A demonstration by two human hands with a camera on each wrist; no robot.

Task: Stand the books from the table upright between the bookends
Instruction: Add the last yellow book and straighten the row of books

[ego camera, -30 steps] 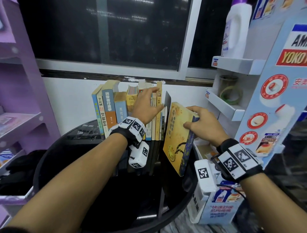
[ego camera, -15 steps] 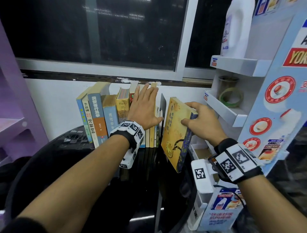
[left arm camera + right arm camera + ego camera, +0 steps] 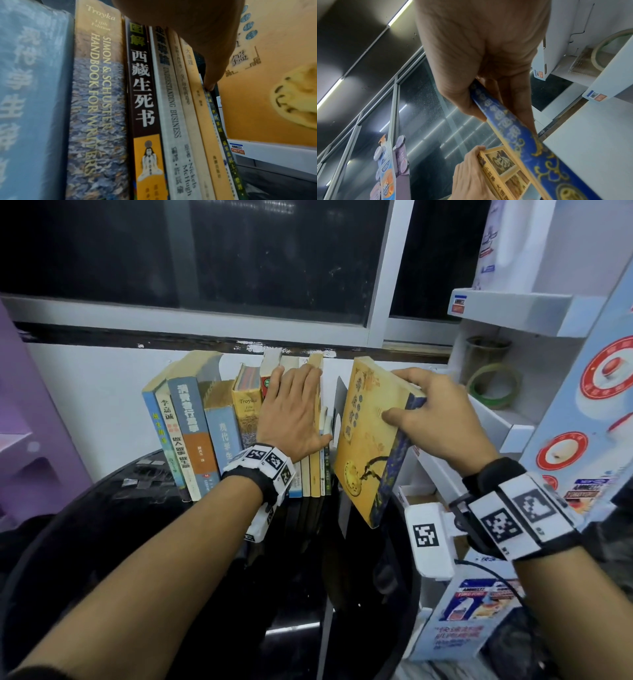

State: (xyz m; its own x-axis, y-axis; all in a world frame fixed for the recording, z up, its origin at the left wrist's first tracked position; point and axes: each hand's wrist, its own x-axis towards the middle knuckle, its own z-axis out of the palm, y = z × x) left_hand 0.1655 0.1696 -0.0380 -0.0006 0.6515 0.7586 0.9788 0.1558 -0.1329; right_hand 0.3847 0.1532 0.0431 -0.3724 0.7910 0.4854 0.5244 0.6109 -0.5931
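Looking down from your head camera, you have both hands at a row of standing books (image 3: 219,426) at the back of a round black worktop (image 3: 102,525), against a white wall under a dark window. Your left hand (image 3: 294,412) lies flat, fingers (image 3: 301,378) straight and together, pressing the spines at the row's right end. Your right hand (image 3: 442,419) grips one yellow book (image 3: 366,440) with a blue spine by its top corner, thumb on the front cover, the other fingers curled behind. That book is tilted, top leaning right, with its lower corner down near the worktop just right of the row. Between the row and the yellow book stands one thin dark upright bookend (image 3: 340,395); only this one is visible. About ten spines can be counted in the row, though your hand hides some. To the right, a white display shelf (image 3: 507,309) carries one roll of green tape (image 3: 496,386).

From the left wrist camera, spine titles that the head view cannot resolve become readable, including "Handbook for Writers" (image 3: 101,94) and "Understanding Business" (image 3: 173,102). Seven spines show here, and your thumb tip touches the thin rightmost ones. The yellow cover fills the right side.

From the right wrist camera, looking upward, the blue spine with gold ornament (image 3: 522,135) runs between thumb and fingers, and your left hand (image 3: 467,175) appears below against a yellow book.
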